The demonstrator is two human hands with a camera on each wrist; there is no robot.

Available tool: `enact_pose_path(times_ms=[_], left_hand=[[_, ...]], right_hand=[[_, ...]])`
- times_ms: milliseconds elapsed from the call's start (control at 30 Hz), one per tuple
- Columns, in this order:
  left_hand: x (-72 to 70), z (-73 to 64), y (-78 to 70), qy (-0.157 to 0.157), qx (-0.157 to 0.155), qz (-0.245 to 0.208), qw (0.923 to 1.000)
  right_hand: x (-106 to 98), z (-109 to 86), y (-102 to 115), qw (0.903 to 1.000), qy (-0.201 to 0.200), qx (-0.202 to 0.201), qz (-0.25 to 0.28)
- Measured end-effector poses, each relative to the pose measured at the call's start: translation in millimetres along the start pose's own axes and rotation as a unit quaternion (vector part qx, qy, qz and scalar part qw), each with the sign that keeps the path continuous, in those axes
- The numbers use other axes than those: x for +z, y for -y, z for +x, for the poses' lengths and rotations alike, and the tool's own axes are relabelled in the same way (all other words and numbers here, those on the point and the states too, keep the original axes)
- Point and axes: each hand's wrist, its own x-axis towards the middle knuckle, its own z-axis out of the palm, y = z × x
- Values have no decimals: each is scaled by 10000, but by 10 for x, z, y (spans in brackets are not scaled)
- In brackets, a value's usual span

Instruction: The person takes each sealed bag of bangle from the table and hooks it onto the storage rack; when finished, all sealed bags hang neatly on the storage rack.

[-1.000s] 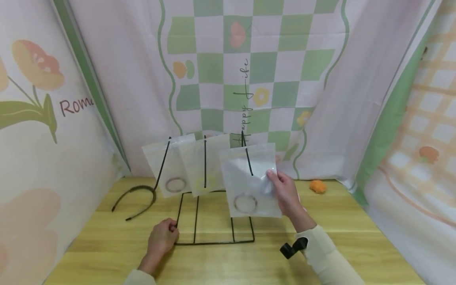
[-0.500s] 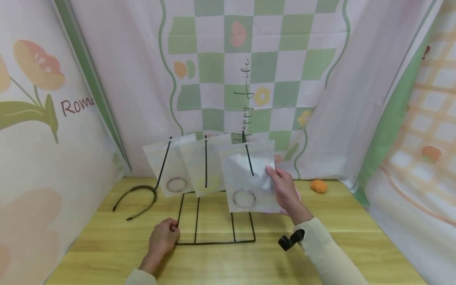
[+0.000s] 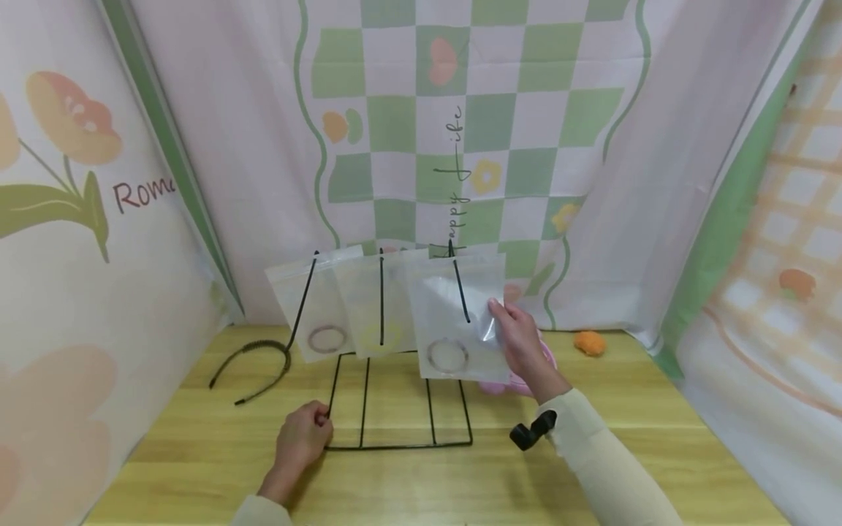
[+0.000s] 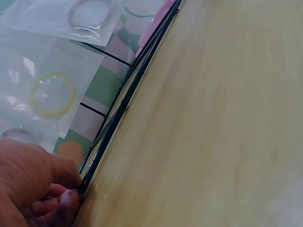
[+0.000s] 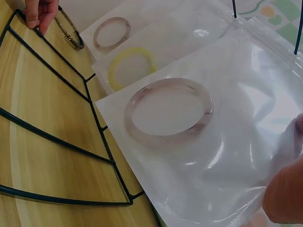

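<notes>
In the head view my right hand pinches the right edge of a clear zip bag, thumb in front. The bag hangs on the rightmost prong of a black wire display rack. Inside it lies a pale, brown-tinged bangle. Two more bags hang to its left: the middle bag holds a yellow bangle, the left bag a pinkish-brown one. My left hand grips the rack's base at its front left corner, thumb and fingertips around the wire in the left wrist view.
A dark headband lies on the wooden table, left of the rack. Behind my right hand a pink object is partly hidden. An orange lump sits at the back right. Patterned cloth hangs behind and at both sides.
My right hand has moved slightly up and left, raising the bag's lower edge. More of the pink object shows behind it. My left hand has stayed on the rack's corner.
</notes>
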Motion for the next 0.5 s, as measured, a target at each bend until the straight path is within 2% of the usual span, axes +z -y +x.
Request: enact_pose_path(times_ms=[133,500], left_hand=[[-7,-4,-4,8,-26,19,10000],[12,-1,4,-99,67,49,9999]], right_hand=[[23,67,-19,9999,0,-33,129],[18,206,-22,9997,47,-182,-126]])
